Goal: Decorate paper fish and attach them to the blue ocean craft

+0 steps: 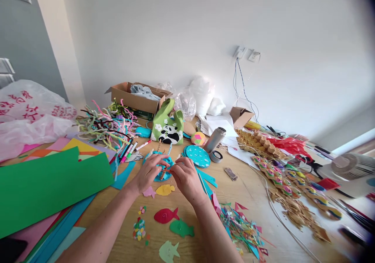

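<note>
In the middle of the table lies a blue round craft piece [158, 178] with twisted pipe cleaners [170, 149] standing up from it. My left hand [150, 173] reaches over its left side, fingers curled and closed at its edge. At its right side, my right hand [187, 180] pinches the end of a thin orange-brown twisted pipe cleaner [163, 174]; the fingertips partly hide it. Close below are a yellow paper fish [165, 190] and a pink paper fish [149, 192]. Nearer me lie a red fish [165, 215], a green fish [181, 228] and a pale green fish [169, 252].
Coloured sheets [58, 185] cover the left side, with a heap of pipe cleaners [108, 124] behind. A green panda bag [167, 126], a blue dotted disc [198, 156] and a metal flask [215, 139] stand beyond my hands. Paper scraps [238, 226] and a white cable [271, 202] lie right.
</note>
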Tool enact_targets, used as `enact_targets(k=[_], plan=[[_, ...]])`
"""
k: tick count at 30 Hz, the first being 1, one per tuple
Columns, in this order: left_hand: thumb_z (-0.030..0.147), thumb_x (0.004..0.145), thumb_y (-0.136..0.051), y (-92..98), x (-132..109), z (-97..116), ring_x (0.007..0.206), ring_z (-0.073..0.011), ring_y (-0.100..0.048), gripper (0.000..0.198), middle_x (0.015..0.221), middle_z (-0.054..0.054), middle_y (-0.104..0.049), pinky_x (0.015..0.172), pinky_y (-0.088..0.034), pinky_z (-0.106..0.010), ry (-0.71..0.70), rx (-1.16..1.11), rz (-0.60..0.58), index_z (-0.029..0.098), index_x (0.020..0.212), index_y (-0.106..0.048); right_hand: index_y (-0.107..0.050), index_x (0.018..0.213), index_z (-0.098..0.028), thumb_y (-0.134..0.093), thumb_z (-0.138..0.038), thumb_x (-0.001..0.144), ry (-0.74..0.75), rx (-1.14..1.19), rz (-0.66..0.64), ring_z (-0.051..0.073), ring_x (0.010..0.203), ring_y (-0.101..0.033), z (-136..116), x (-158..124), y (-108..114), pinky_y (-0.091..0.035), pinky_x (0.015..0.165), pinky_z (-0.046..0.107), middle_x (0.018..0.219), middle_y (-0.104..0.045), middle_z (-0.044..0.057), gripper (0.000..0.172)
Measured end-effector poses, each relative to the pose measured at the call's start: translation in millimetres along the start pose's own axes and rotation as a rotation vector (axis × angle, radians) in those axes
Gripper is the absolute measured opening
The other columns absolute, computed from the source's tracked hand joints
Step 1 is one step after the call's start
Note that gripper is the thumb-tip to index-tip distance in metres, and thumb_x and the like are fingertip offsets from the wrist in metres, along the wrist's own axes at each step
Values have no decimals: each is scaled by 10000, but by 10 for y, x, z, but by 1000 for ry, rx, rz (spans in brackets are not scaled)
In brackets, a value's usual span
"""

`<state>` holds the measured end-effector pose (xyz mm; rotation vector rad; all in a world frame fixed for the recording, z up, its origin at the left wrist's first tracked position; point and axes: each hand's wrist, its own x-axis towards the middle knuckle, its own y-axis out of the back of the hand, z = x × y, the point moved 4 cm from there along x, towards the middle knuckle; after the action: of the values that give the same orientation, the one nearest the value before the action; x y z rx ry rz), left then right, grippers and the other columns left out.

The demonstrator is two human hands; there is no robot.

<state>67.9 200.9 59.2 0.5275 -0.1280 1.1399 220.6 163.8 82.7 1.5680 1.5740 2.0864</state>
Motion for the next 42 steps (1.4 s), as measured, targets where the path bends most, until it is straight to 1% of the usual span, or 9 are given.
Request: enact_targets(k=[3,5,12,17,22,25,30,36,42], plan=[[214,823,-368,-10,5,-28,1086,-229,-628,464,1185,-91,-654,955,-507,-439,48,-47,-6,202,1236,-580,-623,829,-207,-556,-221,962,-30,15,7,204,889,-563,24,-4,-16,-416,807,359,759,-676,33,150],[206,811,-373,-17,10,-48,1089,-226,-627,470,1204,-96,-645,943,-515,-429,68,-66,-3,195,1235,-575,-628,838,-205,-568,-208,954,-46,27,9,203,888,-559,39,-9,-29,-415,810,357,763,-676,33,131],[209,799,-399,-26,27,-129,1098,-244,-634,474,1132,-94,-684,934,-522,-458,103,-116,2,185,1246,-555,-655,875,-217,-597,-218,937,-99,77,-3,201,869,-558,72,-14,-68,-431,814,351,774,-678,34,85],[141,722,-462,-39,46,-140,1044,-237,-665,497,1062,-75,-702,891,-543,-436,99,-56,35,198,1206,-565,-664,881,-220,-605,-245,932,-121,69,12,195,855,-567,86,-17,-82,-442,828,353,792,-680,39,82],[96,652,-509,-70,65,-194,1012,-239,-675,546,1063,-85,-697,853,-558,-427,41,-5,75,183,1189,-559,-664,872,-216,-595,-277,937,-134,98,31,198,851,-557,99,-17,-97,-442,827,359,787,-677,43,113],[84,669,-531,-77,73,-245,993,-230,-681,529,1044,-91,-699,860,-560,-418,26,50,92,180,1188,-564,-665,871,-210,-608,-272,929,-145,114,40,198,856,-549,105,-17,-97,-437,820,351,774,-668,40,102],[104,725,-599,-62,80,-246,938,-212,-691,411,1015,-80,-708,884,-553,-403,7,145,125,196,1125,-623,-673,863,-218,-619,-281,922,-163,95,32,195,852,-546,114,-20,-113,-437,832,349,772,-662,35,102],[167,760,-654,-62,80,-234,962,-235,-688,337,998,-70,-721,901,-546,-431,14,162,143,210,1094,-650,-668,850,-216,-624,-283,919,-188,103,19,201,865,-538,130,-29,-161,-441,825,345,776,-646,38,106],[184,773,-650,-62,81,-232,967,-229,-683,327,1032,-74,-710,887,-552,-409,7,173,150,213,1099,-655,-662,844,-210,-611,-272,927,-197,129,32,207,865,-525,136,-40,-177,-435,816,348,756,-636,38,115]])
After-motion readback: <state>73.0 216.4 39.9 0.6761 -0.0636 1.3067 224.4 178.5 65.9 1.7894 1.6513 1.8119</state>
